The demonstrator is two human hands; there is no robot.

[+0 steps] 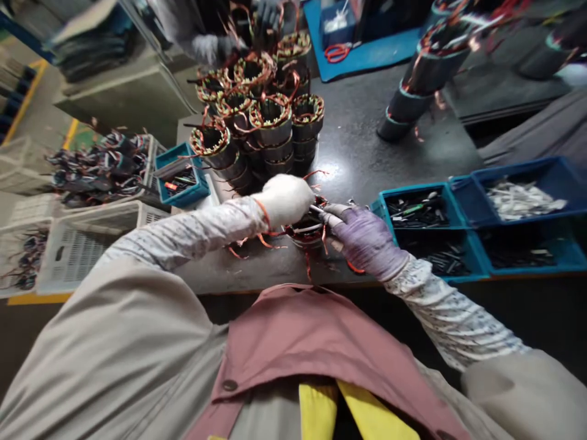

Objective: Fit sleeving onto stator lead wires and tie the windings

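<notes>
A motor stator [308, 239] with loose copper wire ends stands on the table in front of me. My left hand [287, 198], in a white glove, is closed at its far left rim; its fingertips and whatever they grip are hidden. At the right rim, my right hand [367, 238], in a purple glove, has its fingers pinched together on a thin white sleeve [316, 209]. Another pale sleeve [307, 229] crosses the stator's opening. Orange-red wire ends stick out towards me and to the left.
Stacked stators [270, 131] stand behind my left hand, where a co-worker's gloved hands [213, 49] are busy. More stators [413, 85] lean in a stack at right. Blue bins [479, 253] hold black and white sleeves. Left are a small blue bin [195, 190] and white crates [92, 244].
</notes>
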